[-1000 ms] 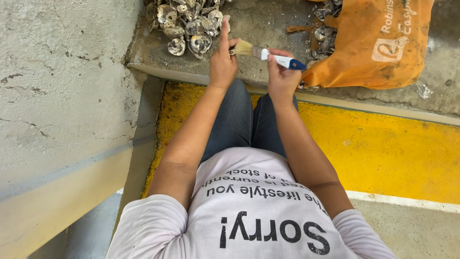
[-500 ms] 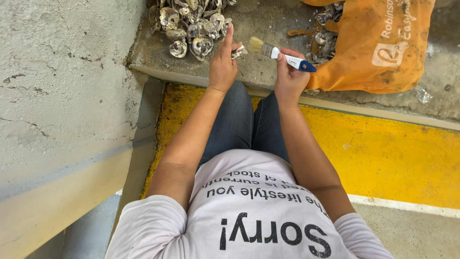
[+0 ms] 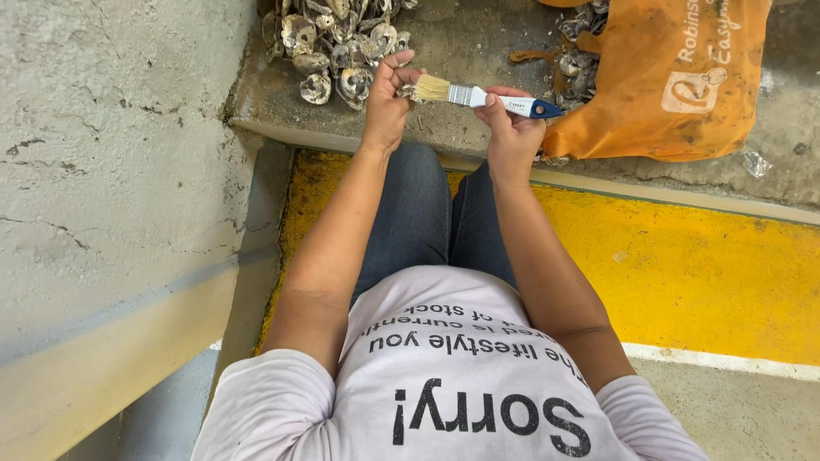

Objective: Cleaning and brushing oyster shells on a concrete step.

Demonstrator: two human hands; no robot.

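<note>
Head view, L to R: rough grey concrete wall (image 3: 102, 171) fills the left side, then a pile of grey-white oyster shells (image 3: 329, 43) on the concrete ledge (image 3: 461, 51) at top. Left hand (image 3: 386, 98) is raised just right of the pile, fingers curled, thumb and fingertips pinched on a small piece at the brush tip; the piece is too small to ID, prob a shell bit, can't tell for sure. Right hand (image 3: 511, 128) is clenched round the handle of a paintbrush (image 3: 478, 96): pale bristles point left and touch the left hand's fingertips, metal ferrule, white handle w/ blue end sticking out right of the fist. Brush lies roughly horizontal, over the ledge, between the two hands. Further right an orange bag (image 3: 675, 94) slumps on the ledge, more shells (image 3: 581, 60) at its open mouth, near the right hand. Below the ledge a yellow painted floor strip (image 3: 683, 273); knees in blue jeans (image 3: 427, 213) under the forearms. Vs 0.5 s ago: left hand was flat down on the ledge beside the pile w/ fingers stretched out, now lifted and pinched at the bristles; brush was tilted w/ bristles up-left, now levelled; right-hand grip unchanged. Bag and pile haven't moved.
</note>
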